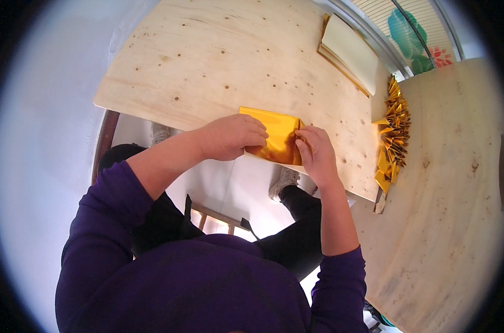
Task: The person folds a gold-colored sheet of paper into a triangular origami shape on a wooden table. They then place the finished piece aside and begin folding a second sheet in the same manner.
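A sheet of shiny gold foil paper (282, 129) lies at the front edge of a plywood table, and its near side reaches that edge. My left hand (239, 135) lies over its left part, the fingers curled on the foil. At the right side of the sheet, my right hand (316, 150) grips the edge between thumb and fingers. That edge looks folded over, with a small flap raised at its far corner. What lies under my left palm is hidden.
A stack of pale-backed sheets with gold edges (349, 52) lies at the far right of the plywood table (202, 54). A row of folded gold foil pieces (395, 129) runs along its right side. Another wooden board (443, 187) is beyond. A patterned panel (418, 37) stands behind.
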`<state>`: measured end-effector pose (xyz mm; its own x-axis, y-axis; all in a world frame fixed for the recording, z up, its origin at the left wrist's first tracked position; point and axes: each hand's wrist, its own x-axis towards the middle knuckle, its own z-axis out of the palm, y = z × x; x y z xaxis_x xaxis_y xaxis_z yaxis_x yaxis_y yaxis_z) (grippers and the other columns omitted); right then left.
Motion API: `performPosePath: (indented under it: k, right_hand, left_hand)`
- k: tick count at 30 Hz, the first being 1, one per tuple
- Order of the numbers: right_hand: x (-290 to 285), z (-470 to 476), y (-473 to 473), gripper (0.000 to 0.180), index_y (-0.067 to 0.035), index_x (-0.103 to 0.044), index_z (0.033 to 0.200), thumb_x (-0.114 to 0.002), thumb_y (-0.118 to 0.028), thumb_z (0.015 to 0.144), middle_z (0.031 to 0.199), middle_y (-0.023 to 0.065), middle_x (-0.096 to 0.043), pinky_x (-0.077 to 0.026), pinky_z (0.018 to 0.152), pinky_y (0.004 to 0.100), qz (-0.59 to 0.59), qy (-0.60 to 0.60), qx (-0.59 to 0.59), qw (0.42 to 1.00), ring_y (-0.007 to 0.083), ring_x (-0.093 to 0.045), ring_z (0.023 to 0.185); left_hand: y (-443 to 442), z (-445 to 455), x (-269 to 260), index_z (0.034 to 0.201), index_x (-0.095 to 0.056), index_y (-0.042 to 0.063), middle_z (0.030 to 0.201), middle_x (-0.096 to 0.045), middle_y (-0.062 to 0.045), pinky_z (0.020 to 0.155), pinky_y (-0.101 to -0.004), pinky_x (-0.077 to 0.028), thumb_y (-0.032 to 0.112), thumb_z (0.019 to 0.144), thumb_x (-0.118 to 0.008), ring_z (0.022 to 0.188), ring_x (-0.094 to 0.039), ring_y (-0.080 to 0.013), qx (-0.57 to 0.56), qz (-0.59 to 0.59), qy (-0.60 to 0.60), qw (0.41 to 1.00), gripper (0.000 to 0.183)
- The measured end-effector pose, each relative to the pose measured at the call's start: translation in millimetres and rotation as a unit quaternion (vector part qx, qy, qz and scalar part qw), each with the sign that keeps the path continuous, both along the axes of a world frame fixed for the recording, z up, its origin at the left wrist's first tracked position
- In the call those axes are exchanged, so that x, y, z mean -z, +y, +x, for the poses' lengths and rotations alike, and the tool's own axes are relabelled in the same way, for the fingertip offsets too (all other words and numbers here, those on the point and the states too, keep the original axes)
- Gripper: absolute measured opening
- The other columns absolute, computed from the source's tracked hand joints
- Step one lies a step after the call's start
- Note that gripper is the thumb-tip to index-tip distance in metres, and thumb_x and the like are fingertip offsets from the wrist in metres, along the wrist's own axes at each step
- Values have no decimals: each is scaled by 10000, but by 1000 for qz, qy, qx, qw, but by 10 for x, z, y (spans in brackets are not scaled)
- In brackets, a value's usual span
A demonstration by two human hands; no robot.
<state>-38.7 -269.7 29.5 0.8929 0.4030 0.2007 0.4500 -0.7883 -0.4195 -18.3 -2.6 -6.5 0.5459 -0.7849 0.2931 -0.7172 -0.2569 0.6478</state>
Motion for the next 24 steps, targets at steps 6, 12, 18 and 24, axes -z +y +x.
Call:
performPosePath:
  k: [6,12,18,24]
  right_hand:
    - [160,169,143,116,-14,-690,970,-653,-23,860,941,112,-653,-523,777,281,212,154,49,964,215,-643,842]
    - [241,175,186,118,-10,-693,962,-672,6,846,939,60,-652,-506,771,247,345,222,49,911,134,-630,841]
    - [178,160,186,158,-5,-687,952,-733,-17,802,932,42,-639,-488,777,244,404,261,-14,877,126,-607,858]
    - [210,189,277,163,-13,-664,895,-771,-40,774,865,13,-607,-449,687,233,419,301,-48,855,105,-551,771]
  left_hand:
    - [-24,90,41,942,-658,42,963,-668,-123,820,-414,-501,-57,691,-665,954,-627,-317,-55,-35,92,994,270]
    - [-86,119,-28,888,-666,32,857,-656,-128,743,-374,-504,40,754,-746,833,-622,-306,-116,-92,162,976,156]
    - [-141,150,-132,919,-667,-8,866,-682,-120,760,-330,-517,61,789,-765,828,-649,-215,-172,-49,279,944,177]
    - [-197,188,-175,911,-644,-21,836,-678,-71,732,-275,-515,17,796,-751,810,-635,-122,-206,-84,377,899,162]
